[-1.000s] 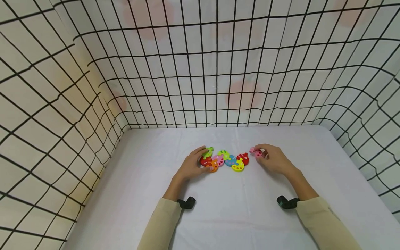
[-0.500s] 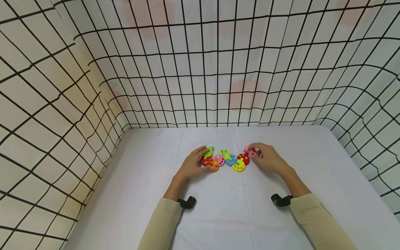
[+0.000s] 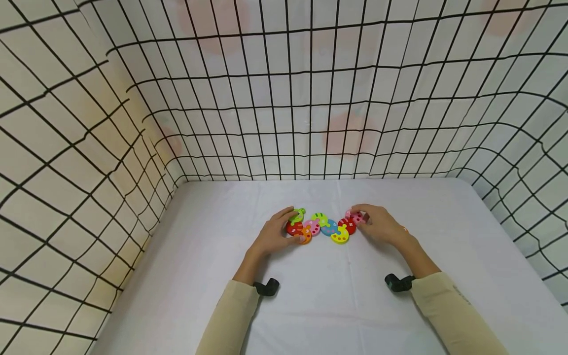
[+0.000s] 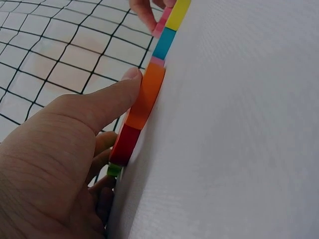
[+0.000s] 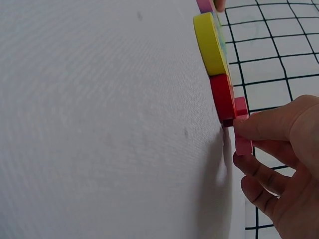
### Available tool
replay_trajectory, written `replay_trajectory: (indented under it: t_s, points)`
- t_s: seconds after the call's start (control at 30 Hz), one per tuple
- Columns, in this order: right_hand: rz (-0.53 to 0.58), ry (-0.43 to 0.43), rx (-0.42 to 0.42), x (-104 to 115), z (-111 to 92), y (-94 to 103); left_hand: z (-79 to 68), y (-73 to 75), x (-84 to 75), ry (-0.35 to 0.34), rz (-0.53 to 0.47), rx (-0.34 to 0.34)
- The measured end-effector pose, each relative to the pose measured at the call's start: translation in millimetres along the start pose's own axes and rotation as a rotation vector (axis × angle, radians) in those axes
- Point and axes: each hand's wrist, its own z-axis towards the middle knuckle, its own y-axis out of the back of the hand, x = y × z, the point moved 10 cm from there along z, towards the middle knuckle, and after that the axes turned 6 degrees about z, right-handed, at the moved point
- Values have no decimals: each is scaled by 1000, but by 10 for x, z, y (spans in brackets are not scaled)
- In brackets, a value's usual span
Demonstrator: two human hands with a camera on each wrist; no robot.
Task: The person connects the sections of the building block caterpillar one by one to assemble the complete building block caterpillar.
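Note:
A row of flat, coloured, numbered puzzle pieces lies on the white cloth, joined like a caterpillar. My left hand (image 3: pixel 271 235) holds its left end, thumb on the orange piece (image 4: pixel 147 97) and fingers by the green head piece (image 3: pixel 300 215) and the red piece (image 4: pixel 124 145). Between thumb and fingers, my right hand (image 3: pixel 382 225) pinches a pink spotted piece (image 5: pixel 243 143). That piece overlaps the right-hand red piece (image 3: pixel 346 226) at the row's right end and sits slightly higher in the right wrist view. Yellow (image 3: pixel 339 235), blue (image 3: pixel 329 228) and lime striped pieces (image 3: pixel 319 218) lie between the hands.
A white cloth (image 3: pixel 310 305) covers the table. Black wire grid panels (image 3: pixel 293 106) over white sheeting stand at the back and both sides. A black camera mount sits on each wrist, left (image 3: pixel 267 287) and right (image 3: pixel 398 283).
My right hand has moved left with the pink spotted piece, from apart to against the right-hand red piece. The left hand has stayed on the row's left end.

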Motion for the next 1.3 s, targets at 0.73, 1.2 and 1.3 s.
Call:
replay_trajectory:
  t_s: [0.73, 1.2, 1.3]
  points:
    - [-26, -66, -53, -199, -138, 120, 4, -14, -20, 9, 4, 23]
    - [-40, -118, -141, -507, -655, 555, 2, -19, -21, 11, 33, 31]
    - [-40, -127, -136, -554, -699, 561, -5, -5, -25, 0, 34, 23]
